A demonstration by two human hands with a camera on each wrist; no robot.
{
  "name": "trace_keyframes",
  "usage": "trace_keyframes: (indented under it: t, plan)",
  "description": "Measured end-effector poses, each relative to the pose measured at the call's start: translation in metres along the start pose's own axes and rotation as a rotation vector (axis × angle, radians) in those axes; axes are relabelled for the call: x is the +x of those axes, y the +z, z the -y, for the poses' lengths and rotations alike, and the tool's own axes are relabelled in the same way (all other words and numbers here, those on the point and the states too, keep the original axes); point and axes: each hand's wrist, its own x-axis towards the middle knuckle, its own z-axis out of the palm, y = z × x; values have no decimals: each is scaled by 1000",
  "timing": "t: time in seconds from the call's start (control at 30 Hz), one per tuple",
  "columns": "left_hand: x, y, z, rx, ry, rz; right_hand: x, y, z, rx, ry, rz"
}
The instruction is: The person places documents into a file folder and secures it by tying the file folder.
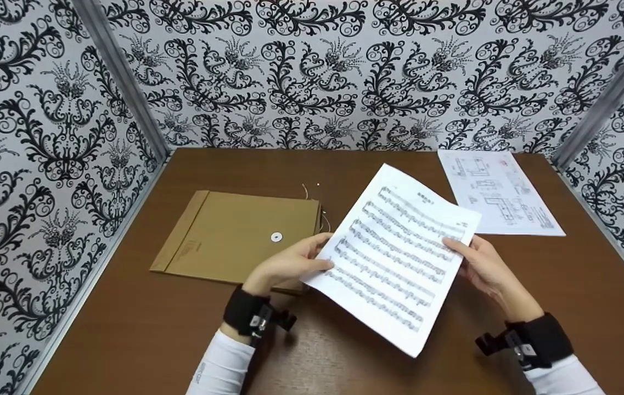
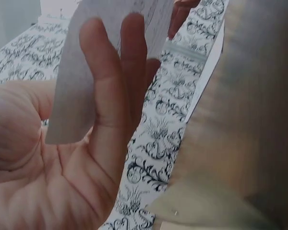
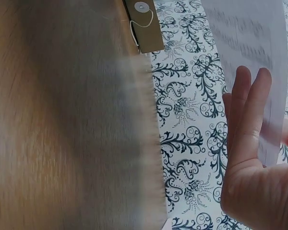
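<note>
- While our left hand (image 1: 288,264) and right hand (image 1: 485,267) pinch its edges with the fingers, the sheet music (image 1: 394,255) hangs tilted above the desk (image 1: 125,329)
- white page, rows of printed staves

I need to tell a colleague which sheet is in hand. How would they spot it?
On the brown table, in front of the tan envelope, both hands lift one white sheet. It bears staves of music, unlike the diagram sheet lying flat at the far right.
</note>
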Motion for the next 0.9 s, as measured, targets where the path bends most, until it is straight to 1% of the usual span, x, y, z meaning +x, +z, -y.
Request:
trace_keyframes:
  t: [0.17,0.33,0.53,0.67,0.77,0.9]
  plan:
    - [-8,-14,1,-22,4,73,0,-2,0,11,8,-23]
    - [-14,-27,3,4,25,123,0,-2,0,21,14,-45]
    - [-21,-37,3,48,3,159,0,0,3,33,22,-84]
    - [-23,-42,6,54,0,182,0,0,3,6,18,-91]
    - [-23,-45,7,52,0,184,2,1,3,-19,4,-87]
    - [-24,-46,7,51,5,171,3,0,2,-26,-15,-84]
